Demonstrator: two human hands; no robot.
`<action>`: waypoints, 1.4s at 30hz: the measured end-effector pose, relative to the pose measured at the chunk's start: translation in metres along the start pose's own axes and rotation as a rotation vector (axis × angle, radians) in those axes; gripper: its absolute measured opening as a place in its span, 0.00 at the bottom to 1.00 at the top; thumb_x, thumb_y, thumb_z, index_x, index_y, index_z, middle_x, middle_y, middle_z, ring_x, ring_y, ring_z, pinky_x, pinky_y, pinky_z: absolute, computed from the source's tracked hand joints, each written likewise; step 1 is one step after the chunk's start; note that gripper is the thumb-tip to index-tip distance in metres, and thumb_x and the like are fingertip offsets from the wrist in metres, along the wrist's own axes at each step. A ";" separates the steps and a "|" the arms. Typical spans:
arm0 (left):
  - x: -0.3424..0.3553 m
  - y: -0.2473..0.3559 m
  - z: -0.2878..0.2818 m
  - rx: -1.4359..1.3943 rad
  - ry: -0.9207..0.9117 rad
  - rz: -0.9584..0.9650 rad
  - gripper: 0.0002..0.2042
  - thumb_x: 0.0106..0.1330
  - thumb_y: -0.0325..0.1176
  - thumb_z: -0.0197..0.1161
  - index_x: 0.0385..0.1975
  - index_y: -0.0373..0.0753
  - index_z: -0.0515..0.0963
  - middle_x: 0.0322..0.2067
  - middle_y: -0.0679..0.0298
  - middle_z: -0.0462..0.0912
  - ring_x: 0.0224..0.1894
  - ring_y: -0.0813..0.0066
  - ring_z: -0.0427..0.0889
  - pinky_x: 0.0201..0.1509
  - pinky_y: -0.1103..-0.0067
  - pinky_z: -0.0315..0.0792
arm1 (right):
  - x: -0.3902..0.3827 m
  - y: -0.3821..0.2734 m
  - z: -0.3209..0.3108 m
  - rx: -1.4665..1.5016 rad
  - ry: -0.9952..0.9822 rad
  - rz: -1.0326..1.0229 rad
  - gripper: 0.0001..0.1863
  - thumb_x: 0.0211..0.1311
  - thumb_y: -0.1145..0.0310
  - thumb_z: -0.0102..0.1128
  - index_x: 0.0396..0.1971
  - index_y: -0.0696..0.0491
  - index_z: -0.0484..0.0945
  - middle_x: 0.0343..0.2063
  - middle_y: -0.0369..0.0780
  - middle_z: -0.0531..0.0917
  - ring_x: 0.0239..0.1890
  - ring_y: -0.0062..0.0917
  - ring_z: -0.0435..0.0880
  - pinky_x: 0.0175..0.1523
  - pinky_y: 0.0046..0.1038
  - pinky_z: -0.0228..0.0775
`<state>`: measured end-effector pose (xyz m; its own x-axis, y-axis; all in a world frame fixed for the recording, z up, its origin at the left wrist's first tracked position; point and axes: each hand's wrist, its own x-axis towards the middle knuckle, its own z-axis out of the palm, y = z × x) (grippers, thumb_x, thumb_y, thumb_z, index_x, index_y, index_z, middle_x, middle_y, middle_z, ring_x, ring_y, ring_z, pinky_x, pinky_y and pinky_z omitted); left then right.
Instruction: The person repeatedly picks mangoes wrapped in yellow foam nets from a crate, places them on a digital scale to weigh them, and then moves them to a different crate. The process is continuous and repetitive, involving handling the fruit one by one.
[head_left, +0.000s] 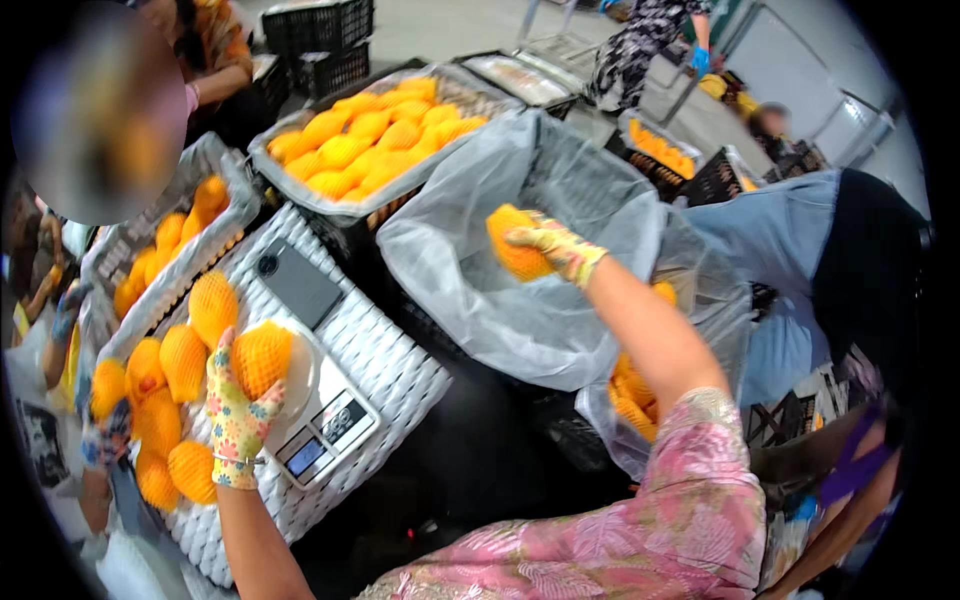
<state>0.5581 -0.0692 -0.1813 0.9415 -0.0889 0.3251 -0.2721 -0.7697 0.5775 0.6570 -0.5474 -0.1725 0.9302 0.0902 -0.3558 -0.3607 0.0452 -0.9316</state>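
Observation:
My right hand (560, 246), in a flowered glove, grips a mango in a yellow foam net (516, 243) over a crate lined with translucent plastic (450, 290). My left hand (238, 405), gloved the same way, cups another netted mango (262, 361), its fingers along the fruit's left side and its thumb below. That mango rests on the round plate of a small white digital scale (325, 435) with a lit display. Several more netted mangoes (158, 420) lie left of my left hand on the white woven surface (390, 385).
A grey phone (298, 284) lies beyond the scale. A crate full of netted mangoes (262, 150) stands at the back, another (243, 205) at the left. More mangoes (632, 385) sit in plastic under my right arm. Co-workers are close by on the left and right; one gloved hand (106, 436) is near the mangoes.

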 end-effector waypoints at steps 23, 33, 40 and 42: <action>-0.121 -0.031 -0.074 0.544 0.229 -0.309 0.39 0.50 0.34 0.70 0.65 0.38 0.62 0.61 0.48 0.66 0.63 0.47 0.64 0.66 0.61 0.60 | 0.126 0.101 0.043 -1.418 -0.050 0.002 0.26 0.47 0.51 0.63 0.37 0.59 0.78 0.34 0.48 0.81 0.39 0.36 0.82 0.46 0.33 0.73; -0.109 -0.053 -0.079 0.423 0.076 -0.404 0.46 0.42 0.36 0.75 0.66 0.41 0.60 0.60 0.48 0.65 0.62 0.47 0.65 0.65 0.62 0.61 | 0.130 0.112 0.032 -1.466 -0.098 -0.007 0.23 0.48 0.50 0.60 0.29 0.58 0.80 0.27 0.48 0.82 0.33 0.37 0.83 0.42 0.35 0.73; -0.117 -0.049 -0.077 0.439 0.064 -0.476 0.47 0.44 0.40 0.72 0.68 0.41 0.57 0.63 0.45 0.61 0.65 0.43 0.61 0.68 0.60 0.55 | 0.140 0.114 0.039 -1.449 -0.112 0.011 0.22 0.49 0.49 0.57 0.23 0.57 0.82 0.22 0.47 0.82 0.29 0.37 0.83 0.40 0.36 0.74; -0.112 -0.052 -0.075 0.406 0.025 -0.415 0.48 0.44 0.43 0.71 0.69 0.39 0.55 0.65 0.43 0.58 0.66 0.43 0.58 0.70 0.59 0.52 | 0.133 0.099 0.020 -1.468 -0.115 0.011 0.22 0.49 0.49 0.56 0.21 0.56 0.82 0.21 0.47 0.82 0.28 0.37 0.83 0.39 0.37 0.74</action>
<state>0.4522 0.0288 -0.1914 0.9468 0.2832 0.1530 0.2215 -0.9181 0.3286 0.7437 -0.5113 -0.3110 0.8924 0.1636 -0.4206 0.0882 -0.9772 -0.1930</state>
